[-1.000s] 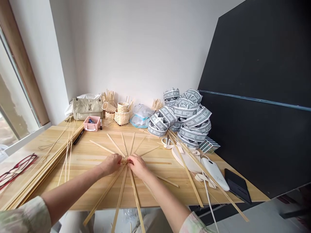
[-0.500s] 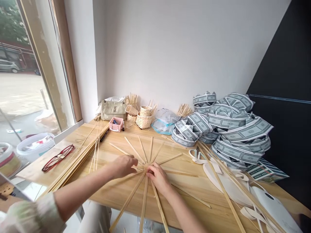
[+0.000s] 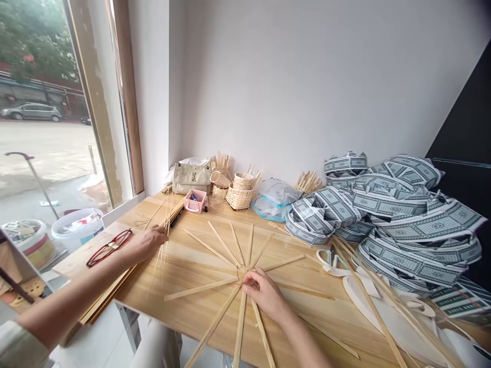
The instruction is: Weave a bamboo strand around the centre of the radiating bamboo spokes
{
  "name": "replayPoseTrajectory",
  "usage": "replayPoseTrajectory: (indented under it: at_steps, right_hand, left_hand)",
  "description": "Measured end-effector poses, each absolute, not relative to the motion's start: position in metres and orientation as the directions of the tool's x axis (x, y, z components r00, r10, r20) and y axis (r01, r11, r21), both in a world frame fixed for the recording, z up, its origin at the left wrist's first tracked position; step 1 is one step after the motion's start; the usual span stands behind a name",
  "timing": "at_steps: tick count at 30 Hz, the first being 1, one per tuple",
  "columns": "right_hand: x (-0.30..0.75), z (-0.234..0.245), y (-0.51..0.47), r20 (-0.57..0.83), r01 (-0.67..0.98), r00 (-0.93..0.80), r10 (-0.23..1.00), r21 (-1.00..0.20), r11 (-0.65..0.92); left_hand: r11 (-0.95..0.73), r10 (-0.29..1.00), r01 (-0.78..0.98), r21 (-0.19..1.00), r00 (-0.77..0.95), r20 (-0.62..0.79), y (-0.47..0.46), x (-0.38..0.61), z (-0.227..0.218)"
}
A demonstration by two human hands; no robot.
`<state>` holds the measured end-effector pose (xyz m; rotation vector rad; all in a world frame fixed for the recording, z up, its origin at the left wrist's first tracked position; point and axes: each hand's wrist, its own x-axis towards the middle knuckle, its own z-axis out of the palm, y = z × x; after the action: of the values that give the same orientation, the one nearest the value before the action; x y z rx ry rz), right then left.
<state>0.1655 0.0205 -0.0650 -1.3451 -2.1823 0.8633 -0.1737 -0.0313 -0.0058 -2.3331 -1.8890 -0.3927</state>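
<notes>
Flat bamboo strips fan out like spokes on the table from a small woven hub. At that hub my right hand is closed, thumb and fingers pinching the crossing strips. My left hand reaches to the left side, its fingers closed together around thin bamboo strands. Those strands stand out in front of a long bundle of bamboo strips, partly hidden under my left forearm.
Red glasses lie at the left. At the back stand a beige handbag, a pink box and small woven baskets. Patterned ribbon coils are heaped at the right, near scissors and pale strips.
My left hand has moved from beside the hub leftward to the thin strands. The right hand stays at the hub. The head view has shifted left.
</notes>
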Motion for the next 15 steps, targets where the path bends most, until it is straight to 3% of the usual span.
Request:
replayPoseTrajectory:
  at_steps: [3, 5, 15]
  right_hand:
    - [0.166, -0.066, 0.019, 0.045, 0.621, -0.430, 0.902, -0.710, 0.332]
    - [0.165, -0.066, 0.019, 0.052, 0.611, -0.429, 0.902, -0.719, 0.332]
    - [0.165, -0.067, 0.018, 0.054, 0.601, -0.432, 0.900, -0.727, 0.332]
  left_hand:
    - [-0.366, 0.912, 0.925, -0.099, 0.378, 0.160, -0.017, -0.171, -0.008]
    - [-0.390, 0.900, 0.907, -0.157, 0.412, 0.146, -0.011, -0.171, -0.009]
    - [-0.450, 0.844, 0.860, -0.241, 0.498, 0.201, -0.007, -0.171, -0.002]
